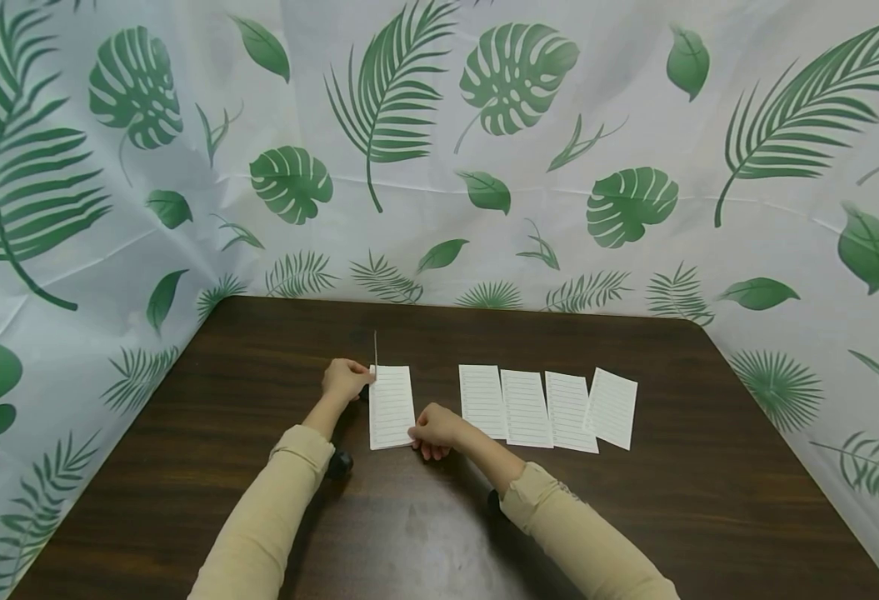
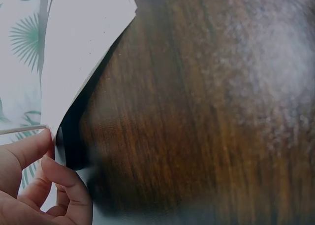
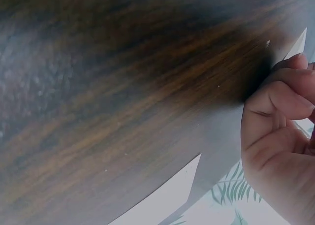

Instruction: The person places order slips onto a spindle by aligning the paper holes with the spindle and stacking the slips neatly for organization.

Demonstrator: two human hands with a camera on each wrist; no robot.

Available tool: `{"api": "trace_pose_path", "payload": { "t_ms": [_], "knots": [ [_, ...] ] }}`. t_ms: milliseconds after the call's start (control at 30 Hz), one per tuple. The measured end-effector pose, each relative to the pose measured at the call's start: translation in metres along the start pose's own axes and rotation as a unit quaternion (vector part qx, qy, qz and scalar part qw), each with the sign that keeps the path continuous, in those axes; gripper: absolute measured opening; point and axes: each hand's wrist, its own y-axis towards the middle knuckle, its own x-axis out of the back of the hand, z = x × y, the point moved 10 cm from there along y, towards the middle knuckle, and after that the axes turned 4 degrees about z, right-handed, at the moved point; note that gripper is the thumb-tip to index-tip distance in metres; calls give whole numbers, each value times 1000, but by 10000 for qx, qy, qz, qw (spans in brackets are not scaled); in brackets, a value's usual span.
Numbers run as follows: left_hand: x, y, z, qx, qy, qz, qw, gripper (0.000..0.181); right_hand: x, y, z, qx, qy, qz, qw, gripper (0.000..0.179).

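A small stack of white lined paper slips (image 1: 392,408) is between the two hands, just left of the table's middle. The left hand (image 1: 345,381) pinches its upper left edge with thumb and fingertips. From those fingertips a thin, pale, stick-like strip (image 1: 376,350) points away; its kind is unclear. At the stack's lower right corner, the right hand (image 1: 437,429) pinches the paper with curled fingers. The left wrist view shows the paper (image 2: 81,48) slanting up from the left fingertips. In the right wrist view only a white corner (image 3: 297,45) shows past the fingers.
Right of the right hand, several lined slips lie in a row: the first slip (image 1: 481,400), others beside it, and a tilted last slip (image 1: 613,408) overlapping its neighbour. The dark wooden table (image 1: 679,508) ends at a leaf-patterned curtain (image 1: 424,208) behind and at both sides.
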Motion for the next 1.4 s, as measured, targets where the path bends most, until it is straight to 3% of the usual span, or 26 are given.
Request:
{"api": "trace_pose_path", "payload": {
  "t_ms": [133, 467, 900, 1033, 1267, 1400],
  "knots": [
    [0, -1, 0, 19, 63, 0, 10000, 18, 0, 0, 0, -28, -65, 40, 10000, 34],
    [-3, 0, 0, -298, 145, -107, 9994, 16, 0, 1, 0, -62, -20, 52, 10000, 32],
    [-3, 3, 6, -92, -386, 203, 9990, 22, 2, -6, -6, -466, 331, 560, 9968, 36],
    [-2, 3, 6, -384, -317, 290, 9983, 23, 6, -9, -6, -407, 403, 620, 9964, 35],
    [-6, -2, -6, -1269, 299, 527, 9901, 36, 16, -11, -7, -303, 452, 489, 9973, 33],
    [-8, -1, -7, -1418, 408, 527, 9877, 35, 24, -11, -11, -248, 522, 402, 9975, 34]
  ]
}}
